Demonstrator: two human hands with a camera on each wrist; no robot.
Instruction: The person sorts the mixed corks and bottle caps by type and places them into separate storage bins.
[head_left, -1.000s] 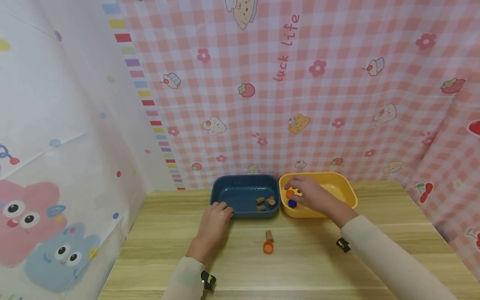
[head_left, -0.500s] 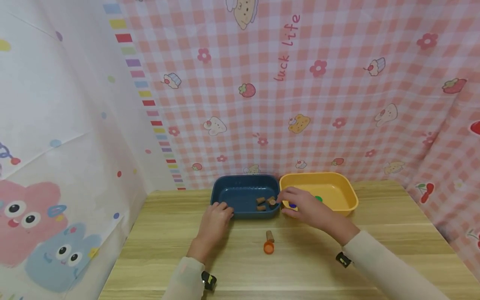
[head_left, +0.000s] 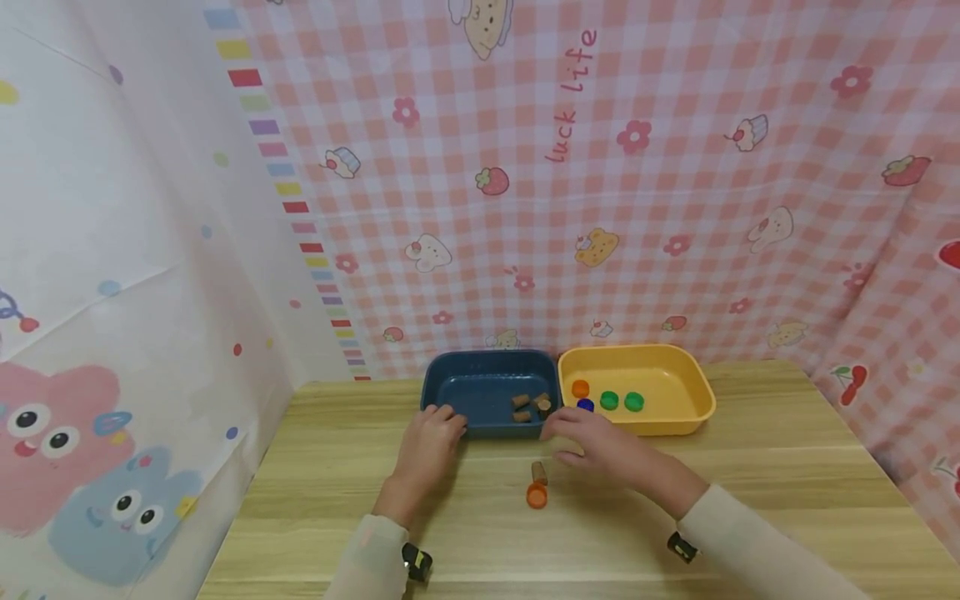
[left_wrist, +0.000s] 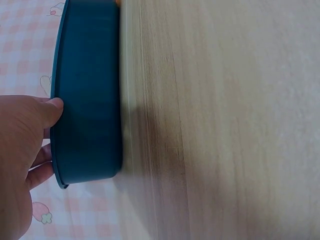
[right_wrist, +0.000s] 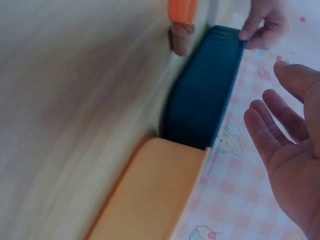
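My left hand [head_left: 431, 437] pinches the near-left rim of the dark blue tray [head_left: 480, 431], thumb on the outer wall and fingers over the edge in the left wrist view. Inside that tray lie several corks [head_left: 521, 401], gathered at its right end. My right hand [head_left: 600, 450] hovers before the seam between the two trays, its fingers spread and holding nothing in the right wrist view. Just left of it, a single cork [head_left: 538, 472] rests on the table against an orange bottle cap [head_left: 536, 497].
A yellow tray [head_left: 697, 417] stands against the blue one on the right. It contains an orange cap [head_left: 581, 388], a blue cap [head_left: 585, 405] and two green caps [head_left: 609, 401]. A checked cloth [head_left: 525, 208] hangs behind the wooden table [head_left: 315, 483].
My right hand has come out of the yellow tray, moving left and toward me, which uncovers the caps inside. My left hand stays at the blue tray's rim.
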